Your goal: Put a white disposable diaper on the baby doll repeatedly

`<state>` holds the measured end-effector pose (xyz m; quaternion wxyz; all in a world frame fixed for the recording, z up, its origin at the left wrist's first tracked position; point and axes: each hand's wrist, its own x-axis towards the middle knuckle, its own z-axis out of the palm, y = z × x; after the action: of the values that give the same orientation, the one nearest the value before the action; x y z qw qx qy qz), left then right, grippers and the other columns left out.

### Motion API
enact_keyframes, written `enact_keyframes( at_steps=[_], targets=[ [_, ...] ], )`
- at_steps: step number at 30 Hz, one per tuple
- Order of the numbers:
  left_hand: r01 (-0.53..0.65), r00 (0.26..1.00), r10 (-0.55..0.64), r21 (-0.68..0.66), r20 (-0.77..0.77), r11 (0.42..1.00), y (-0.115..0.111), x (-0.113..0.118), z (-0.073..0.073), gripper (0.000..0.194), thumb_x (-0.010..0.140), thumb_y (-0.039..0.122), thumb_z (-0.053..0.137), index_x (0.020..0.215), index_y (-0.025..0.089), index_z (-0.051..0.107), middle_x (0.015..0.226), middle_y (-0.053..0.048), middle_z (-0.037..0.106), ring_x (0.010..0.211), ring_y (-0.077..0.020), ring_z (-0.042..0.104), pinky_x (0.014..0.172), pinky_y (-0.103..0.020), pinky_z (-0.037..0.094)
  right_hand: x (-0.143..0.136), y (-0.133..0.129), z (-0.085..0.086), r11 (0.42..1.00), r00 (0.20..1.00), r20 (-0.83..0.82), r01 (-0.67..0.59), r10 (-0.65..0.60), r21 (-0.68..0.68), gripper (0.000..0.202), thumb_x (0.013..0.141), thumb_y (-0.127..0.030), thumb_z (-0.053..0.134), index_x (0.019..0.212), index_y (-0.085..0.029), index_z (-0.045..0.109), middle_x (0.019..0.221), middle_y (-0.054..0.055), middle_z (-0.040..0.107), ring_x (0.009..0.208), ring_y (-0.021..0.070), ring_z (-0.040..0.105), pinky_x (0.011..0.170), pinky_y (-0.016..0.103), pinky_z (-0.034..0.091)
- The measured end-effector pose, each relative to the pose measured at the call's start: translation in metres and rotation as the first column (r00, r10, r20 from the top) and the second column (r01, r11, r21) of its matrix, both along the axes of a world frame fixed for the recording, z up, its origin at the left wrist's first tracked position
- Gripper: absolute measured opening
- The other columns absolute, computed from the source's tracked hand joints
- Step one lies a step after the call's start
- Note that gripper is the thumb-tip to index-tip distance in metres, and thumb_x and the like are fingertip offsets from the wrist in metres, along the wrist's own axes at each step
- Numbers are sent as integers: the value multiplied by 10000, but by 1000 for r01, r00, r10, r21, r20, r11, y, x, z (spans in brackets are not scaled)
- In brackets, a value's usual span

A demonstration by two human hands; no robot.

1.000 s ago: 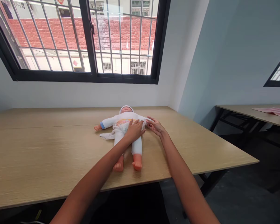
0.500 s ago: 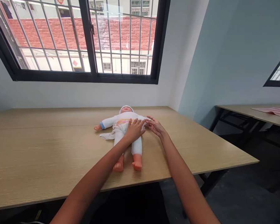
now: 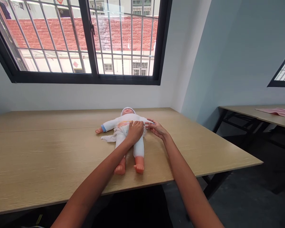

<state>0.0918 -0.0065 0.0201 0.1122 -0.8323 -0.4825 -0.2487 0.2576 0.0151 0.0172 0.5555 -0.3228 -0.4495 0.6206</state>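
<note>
A baby doll [image 3: 139, 150] in white clothes and a white cap lies on its back, its head toward the window and its bare feet toward me. A thin white diaper [image 3: 120, 128] with an orange print at the waist is around its hips, and one flap lies out on the left. My left hand [image 3: 135, 131] rests on the diaper's front, its fingers bent and drawn together there; the fingertips are partly hidden. Beside the doll's hip on the right, my right hand [image 3: 157, 129] is open with fingers apart, close to the diaper's edge and the doll's arm.
The doll lies on a wooden table [image 3: 49, 158] whose near edge is just in front of me. Behind it are a white wall and a barred window [image 3: 92, 77]. At the right stands another table [image 3: 249, 111] with a pink cloth [image 3: 277, 112] on it.
My left hand's fingers, spread before, have curled and drawn together on the diaper. My right hand has moved slightly left, its fingers still apart. The doll lies as before.
</note>
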Motion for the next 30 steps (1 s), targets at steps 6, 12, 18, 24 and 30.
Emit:
enact_keyframes(
  at_steps=[6,12,18,24,30],
  targets=[
    [-29,1000,29,4,-3,1000,-1,-1,3,227,949,178,367,1023,207,580,1157,-100,623,1183,-247,497,1089,-481,272,1,0,2,999,998,-50,49,-50,-19,495,609,34,715,1039,-177,591,911,8,707,671,77,649,626,152,555],
    [18,992,-11,53,-122,998,-4,-1,0,298,962,217,362,951,194,659,1283,-96,613,1300,-274,441,1095,-535,271,0,2,-2,996,984,-153,90,-93,-22,447,635,25,695,1012,-181,570,858,3,711,676,89,652,618,164,566],
    [39,993,-24,130,-118,991,-9,1,3,354,945,223,391,1244,120,550,1363,-149,568,1362,-265,411,1096,-492,321,1,8,-5,989,968,-206,133,-143,-60,419,666,20,696,1009,-182,568,827,0,702,638,76,640,577,143,557],
    [175,959,-146,103,-244,979,-10,1,4,337,985,307,379,1034,117,653,1095,-138,706,1246,-233,541,1083,-381,358,-4,11,-5,984,962,-207,173,-178,-43,431,643,0,725,998,-185,564,808,-1,676,640,76,630,584,143,547],
    [150,934,-95,136,-345,979,-18,11,-1,297,944,200,456,985,58,713,1021,-193,725,1117,-270,637,1033,-389,425,-23,10,-7,970,973,-89,223,-214,102,442,615,-83,755,1001,-214,583,809,-29,641,701,85,615,661,183,539]
  ],
)
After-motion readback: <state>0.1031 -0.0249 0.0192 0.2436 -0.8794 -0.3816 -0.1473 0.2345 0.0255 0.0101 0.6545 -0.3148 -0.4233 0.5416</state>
